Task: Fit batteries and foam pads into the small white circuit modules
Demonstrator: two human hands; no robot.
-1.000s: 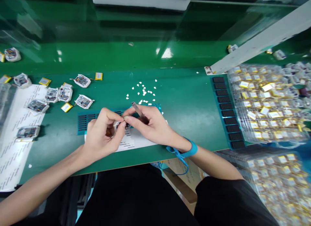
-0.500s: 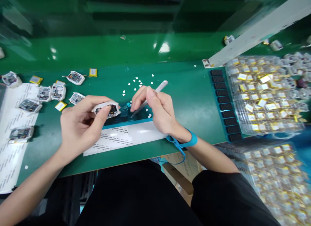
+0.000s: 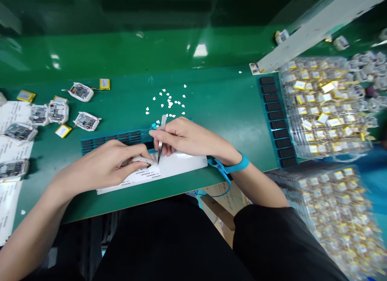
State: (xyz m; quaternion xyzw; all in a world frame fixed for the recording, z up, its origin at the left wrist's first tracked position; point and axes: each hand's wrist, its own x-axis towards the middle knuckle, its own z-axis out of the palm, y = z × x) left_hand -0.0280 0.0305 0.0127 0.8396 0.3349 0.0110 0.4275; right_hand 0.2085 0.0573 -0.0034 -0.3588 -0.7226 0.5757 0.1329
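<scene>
My left hand [image 3: 117,162] is closed round a small white device housing [image 3: 141,161], which it holds low over a printed white sheet [image 3: 184,161]. Most of the housing is hidden by my fingers. In my right hand [image 3: 184,136] is a pair of silver tweezers [image 3: 161,142], its tips pointing down beside the housing. Whether the tips touch the housing or the sheet I cannot tell. Behind both hands lies a blue tray with black strips [image 3: 115,141]. Several small white stickers [image 3: 169,100] are scattered on the green mat just beyond.
Several open white housings with circuit boards [image 3: 87,121] and yellow batteries [image 3: 104,84] lie at the left. A second strip tray [image 3: 276,119] stands at the right, by stacked clear trays of batteries [image 3: 320,111]. A white metal post [image 3: 302,35] slants at the back right. A blue wrist strap [image 3: 238,167] trails a cord.
My left hand has lowered the housing onto or near the sheet and turned it. My right hand has brought the tweezers left and down, from the strip tray to beside the housing.
</scene>
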